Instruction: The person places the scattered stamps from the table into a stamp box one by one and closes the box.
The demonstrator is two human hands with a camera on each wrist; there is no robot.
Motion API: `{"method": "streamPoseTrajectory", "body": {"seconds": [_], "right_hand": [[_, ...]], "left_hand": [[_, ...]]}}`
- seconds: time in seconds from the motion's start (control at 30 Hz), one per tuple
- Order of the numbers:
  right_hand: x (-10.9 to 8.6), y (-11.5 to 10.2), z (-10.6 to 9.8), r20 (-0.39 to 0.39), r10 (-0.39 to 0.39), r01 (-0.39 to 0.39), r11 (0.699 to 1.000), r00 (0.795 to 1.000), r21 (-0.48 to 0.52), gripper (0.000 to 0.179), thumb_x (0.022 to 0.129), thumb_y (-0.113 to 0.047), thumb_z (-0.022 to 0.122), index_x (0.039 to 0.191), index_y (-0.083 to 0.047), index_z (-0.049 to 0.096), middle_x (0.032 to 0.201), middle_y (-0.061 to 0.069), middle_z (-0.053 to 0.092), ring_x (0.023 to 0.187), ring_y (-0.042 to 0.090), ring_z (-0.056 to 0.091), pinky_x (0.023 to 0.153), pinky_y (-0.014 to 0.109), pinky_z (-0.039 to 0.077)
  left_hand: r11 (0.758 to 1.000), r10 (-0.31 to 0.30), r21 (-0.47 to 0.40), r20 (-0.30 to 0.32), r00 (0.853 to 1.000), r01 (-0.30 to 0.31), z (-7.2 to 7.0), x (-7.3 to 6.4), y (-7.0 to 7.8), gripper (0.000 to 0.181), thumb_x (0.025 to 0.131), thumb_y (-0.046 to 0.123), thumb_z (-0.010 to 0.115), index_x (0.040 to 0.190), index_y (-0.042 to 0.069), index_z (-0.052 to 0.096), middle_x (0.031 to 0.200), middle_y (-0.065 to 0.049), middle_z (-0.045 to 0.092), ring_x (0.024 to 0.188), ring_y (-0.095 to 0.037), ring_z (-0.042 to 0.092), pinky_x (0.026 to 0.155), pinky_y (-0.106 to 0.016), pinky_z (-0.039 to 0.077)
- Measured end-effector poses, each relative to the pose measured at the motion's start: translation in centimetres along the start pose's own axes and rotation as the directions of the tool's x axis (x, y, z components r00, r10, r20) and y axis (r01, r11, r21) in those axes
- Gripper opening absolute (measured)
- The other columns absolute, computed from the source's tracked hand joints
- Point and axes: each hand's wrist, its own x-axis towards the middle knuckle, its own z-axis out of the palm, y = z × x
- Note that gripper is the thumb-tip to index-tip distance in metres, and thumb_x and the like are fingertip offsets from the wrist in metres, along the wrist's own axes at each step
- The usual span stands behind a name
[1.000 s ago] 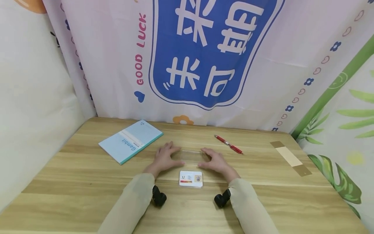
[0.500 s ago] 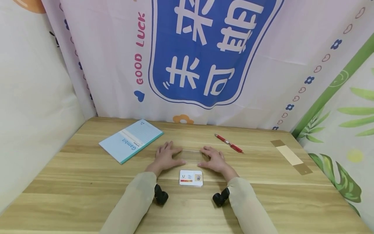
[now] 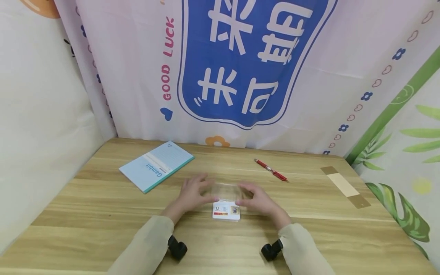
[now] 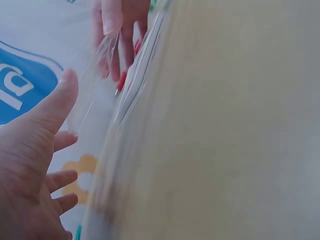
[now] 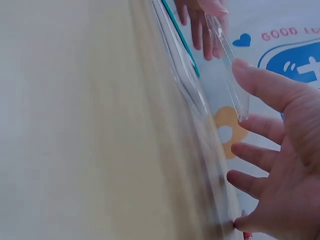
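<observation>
A thin, clear plastic lid (image 3: 225,192) is held between both hands above the tabletop. My left hand (image 3: 193,194) pinches its left end between thumb and forefinger, with the other fingers spread apart. At the opposite end, my right hand (image 3: 258,198) pinches it the same way. In the left wrist view the lid (image 4: 89,100) is raised off the table, and the right wrist view also shows the lid (image 5: 232,80) in the air. Just in front lies a small stack of white printed cards (image 3: 225,212), apparently in a clear tray; the lid partly overlaps its far edge in the head view.
A light blue notebook (image 3: 156,166) lies at the back left of the wooden table (image 3: 86,214). To the back right is a red pen (image 3: 271,170). A brown and cream strip (image 3: 345,187) lies farther right. A printed curtain (image 3: 137,76) hangs behind.
Both hands have lifted the clear lid off the table and brought it nearer, toward the cards. The cards, notebook and pen have stayed where they were.
</observation>
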Motion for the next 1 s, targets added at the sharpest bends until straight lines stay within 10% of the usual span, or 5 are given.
{"method": "streamPoseTrajectory", "body": {"seconds": [0.4, 1.0], "right_hand": [[-2.7, -0.4, 1.1, -0.047, -0.099, 0.1, 0.995, 0.994, 0.0, 0.063, 0.067, -0.026, 0.074, 0.12, -0.001, 0.049, 0.129, 0.016, 0.039, 0.12, 0.033, 0.028, 0.096, 0.052, 0.016], [-3.5, 1.1, 2.2, -0.067, -0.15, 0.138, 0.977, 0.986, -0.165, 0.06, 0.064, -0.036, 0.074, 0.114, -0.009, 0.055, 0.124, 0.01, 0.045, 0.12, 0.028, 0.029, 0.094, 0.056, 0.0]], "left_hand": [[0.999, -0.018, -0.051, -0.077, 0.997, 0.014, 1.1, -3.4, 0.9, 0.065, 0.063, 0.054, 0.066, 0.114, 0.014, 0.058, 0.129, -0.014, 0.039, 0.121, -0.033, 0.026, 0.095, -0.055, 0.002], [0.996, 0.031, 0.079, -0.05, 0.998, -0.027, 1.9, -4.3, 1.1, 0.071, 0.062, 0.064, 0.059, 0.113, 0.015, 0.059, 0.128, -0.014, 0.04, 0.12, -0.033, 0.028, 0.094, -0.058, 0.004]]}}
